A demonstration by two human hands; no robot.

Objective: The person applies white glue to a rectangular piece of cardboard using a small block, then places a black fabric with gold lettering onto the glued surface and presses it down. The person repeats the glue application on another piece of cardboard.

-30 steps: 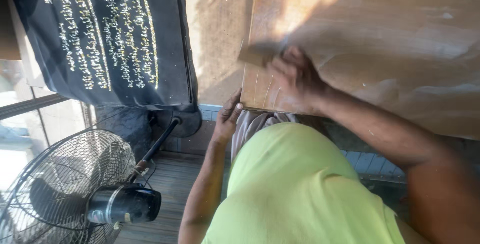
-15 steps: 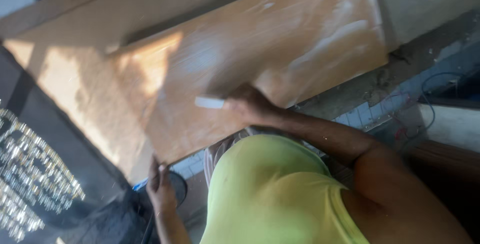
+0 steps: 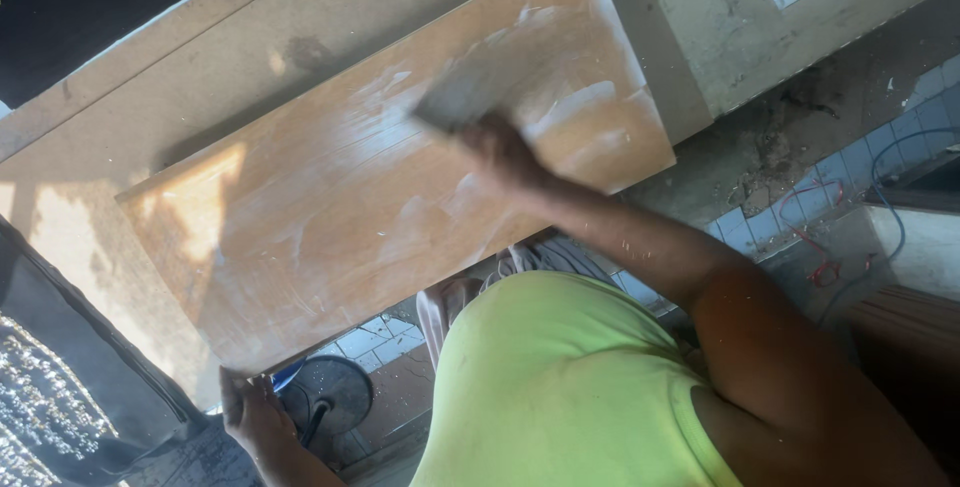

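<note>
one wooden board (image 3: 350,217) leans tilted against the wall. the right hand (image 3: 500,152) clenches one flat scraper (image 3: 455,102) pressed on its face, while the left hand (image 3: 250,412) grips the board's lower corner.

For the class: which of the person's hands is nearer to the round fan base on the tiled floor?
Left. The left hand holds the wooden board's lower corner, just beside the fan base. The right hand is up on the board's face, pressing a flat scraper, well away.

floor: blue tiles (image 3: 905,117) | wall: grey concrete (image 3: 720,17) | light: sunlit | black cloth (image 3: 60,387)
</note>
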